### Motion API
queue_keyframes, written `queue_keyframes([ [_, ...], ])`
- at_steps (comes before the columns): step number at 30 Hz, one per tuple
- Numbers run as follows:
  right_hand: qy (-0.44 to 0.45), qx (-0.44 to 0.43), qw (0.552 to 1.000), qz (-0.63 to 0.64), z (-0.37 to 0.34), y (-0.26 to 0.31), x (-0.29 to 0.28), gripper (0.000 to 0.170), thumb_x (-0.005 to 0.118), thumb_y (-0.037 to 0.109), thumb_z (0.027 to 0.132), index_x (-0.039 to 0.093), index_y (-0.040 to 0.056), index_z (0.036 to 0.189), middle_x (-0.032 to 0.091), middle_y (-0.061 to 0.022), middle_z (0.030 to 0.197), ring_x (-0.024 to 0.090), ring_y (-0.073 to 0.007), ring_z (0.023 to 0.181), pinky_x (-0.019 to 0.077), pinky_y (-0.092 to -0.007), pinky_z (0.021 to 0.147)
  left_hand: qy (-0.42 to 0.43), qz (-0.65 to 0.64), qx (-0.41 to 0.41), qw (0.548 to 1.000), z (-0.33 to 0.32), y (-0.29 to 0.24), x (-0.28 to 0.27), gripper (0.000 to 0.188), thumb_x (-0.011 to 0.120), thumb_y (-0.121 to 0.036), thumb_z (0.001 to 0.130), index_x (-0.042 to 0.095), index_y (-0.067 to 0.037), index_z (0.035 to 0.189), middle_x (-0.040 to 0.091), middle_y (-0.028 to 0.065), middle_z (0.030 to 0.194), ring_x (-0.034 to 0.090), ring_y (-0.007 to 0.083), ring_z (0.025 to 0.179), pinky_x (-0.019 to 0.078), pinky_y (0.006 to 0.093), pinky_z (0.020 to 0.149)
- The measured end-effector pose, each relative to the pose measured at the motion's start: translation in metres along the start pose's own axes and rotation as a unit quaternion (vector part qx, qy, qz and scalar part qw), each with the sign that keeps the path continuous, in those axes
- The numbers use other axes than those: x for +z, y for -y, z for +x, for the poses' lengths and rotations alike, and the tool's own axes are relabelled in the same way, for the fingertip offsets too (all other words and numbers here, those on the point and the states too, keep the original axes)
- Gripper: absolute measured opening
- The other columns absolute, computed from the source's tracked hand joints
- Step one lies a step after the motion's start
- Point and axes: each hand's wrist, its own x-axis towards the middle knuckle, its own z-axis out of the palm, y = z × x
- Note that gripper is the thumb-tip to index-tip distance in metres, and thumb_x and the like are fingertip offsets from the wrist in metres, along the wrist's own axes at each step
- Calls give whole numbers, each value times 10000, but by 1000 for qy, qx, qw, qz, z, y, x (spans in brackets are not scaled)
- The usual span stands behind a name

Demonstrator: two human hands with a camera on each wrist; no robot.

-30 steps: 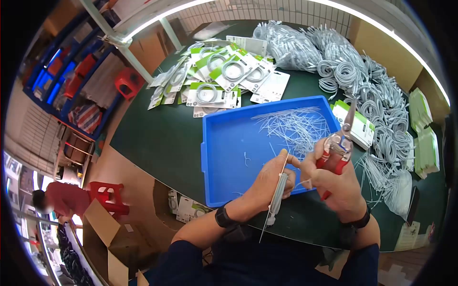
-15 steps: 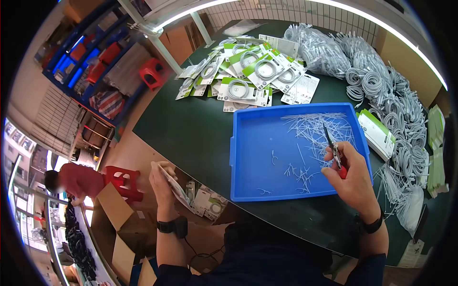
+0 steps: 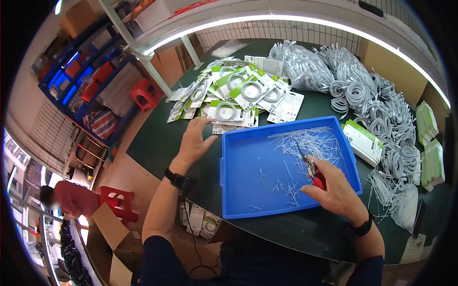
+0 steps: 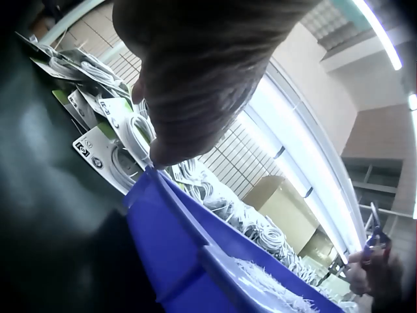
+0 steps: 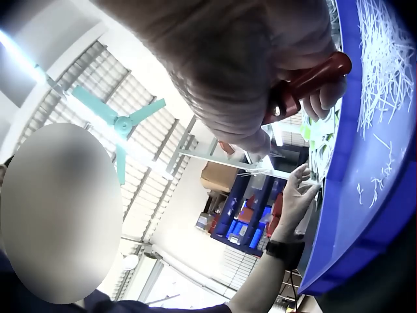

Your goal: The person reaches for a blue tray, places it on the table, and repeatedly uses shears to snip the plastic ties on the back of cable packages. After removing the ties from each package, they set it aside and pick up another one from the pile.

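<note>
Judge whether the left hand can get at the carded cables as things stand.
Probably yes: the left hand looks empty and close to the carded cables, with the tray to the hand's right, leaving the way seemingly free.

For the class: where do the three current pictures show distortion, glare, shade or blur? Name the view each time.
Head: light strip bowed into an arc, corners black; left wrist: white glare at right, left hand darkly shaded, right hand soft; right wrist: blurred oval patch at left.
</note>
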Motion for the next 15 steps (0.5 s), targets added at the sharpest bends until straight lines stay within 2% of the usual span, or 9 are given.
queue_keyframes([
  [2,22,21,999,8,2,1,-3,678,811,307,884,556,-53,1399,648,-214,978,627,-380,898,506,-437,866,65,69,121,988,31,-2,19,605,807,-42,768,618,-102,1340,644,122,1260,589,353,1199,499,426,1045],
  [3,40,37,998,11,4,7,-8,608,802,294,892,596,-53,1347,673,-211,973,642,-378,891,516,-425,849,83,96,145,981,45,3,25,621,785,-26,775,604,-109,1363,643,120,1255,585,344,1207,493,423,1052],
  [5,13,19,999,27,1,9,-9,594,799,292,893,608,-54,1336,687,-215,987,658,-369,890,525,-418,843,117,151,194,962,68,14,38,656,740,6,788,577,-123,1411,640,118,1247,576,326,1225,481,417,1066],
  [8,0,29,997,66,1,11,-11,590,799,291,893,618,-52,1337,702,-217,1010,673,-337,876,534,-400,827,128,195,226,946,79,32,55,682,686,36,807,540,-133,1451,638,113,1179,577,312,1203,477,417,1056],
  [9,1,38,996,82,0,10,-12,592,799,291,892,620,-52,1340,705,-217,1017,677,-323,869,536,-393,821,137,213,224,941,81,32,55,668,670,17,830,514,-106,1468,625,106,1106,581,306,1156,479,414,1018],
  [15,11,-6,997,77,2,-1,-12,606,777,321,919,614,-45,1374,714,-196,1041,663,-276,852,537,-359,829,165,275,217,922,71,37,44,628,686,-60,847,512,-50,1451,618,105,1061,589,309,1086,477,407,965],
])
